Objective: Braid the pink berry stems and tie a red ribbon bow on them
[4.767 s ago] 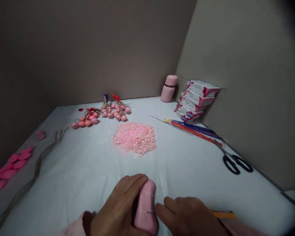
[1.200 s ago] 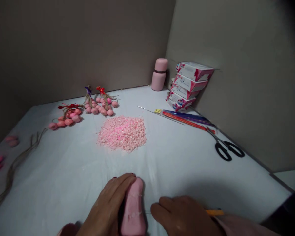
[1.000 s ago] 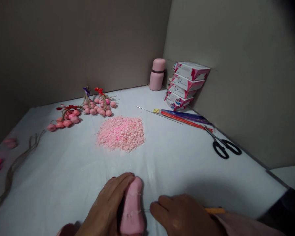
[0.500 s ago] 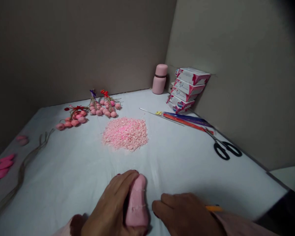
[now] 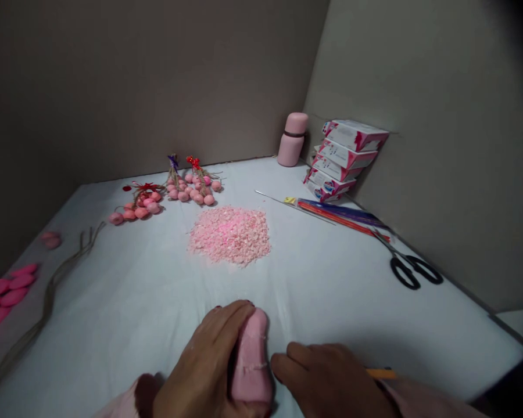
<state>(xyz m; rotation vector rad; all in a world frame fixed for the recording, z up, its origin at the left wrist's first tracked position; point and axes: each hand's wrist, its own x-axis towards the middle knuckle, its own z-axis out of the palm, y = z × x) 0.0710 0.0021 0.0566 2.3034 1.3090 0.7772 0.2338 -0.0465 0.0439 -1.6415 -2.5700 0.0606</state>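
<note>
A pink bar of soap (image 5: 253, 360), with a shallow cut line across it, rests on the white tabletop near the front edge. My left hand (image 5: 204, 360) is wrapped round its left side, thumb at the near end. Just right of the soap, apart from it, is my right hand (image 5: 326, 374), its fingers curled closed. A thin orange-yellow tool (image 5: 381, 373) sticks out behind that hand; its working end is hidden by the fingers. Beyond both hands lies a heap of pink soap shavings (image 5: 230, 235).
Scissors (image 5: 405, 264), colored ties (image 5: 340, 216) and a thin metal rod (image 5: 270, 198) lie right. Behind stand a pink flask (image 5: 293, 139) and stacked boxes (image 5: 348, 157). Left are bunches of pink balls (image 5: 142, 209), twine (image 5: 47, 296) and bright pink oval pieces (image 5: 13, 296).
The whole scene has shifted slightly to the right in the picture. Both hands keep nearly the same pose, the left still on the soap, the right beside it.
</note>
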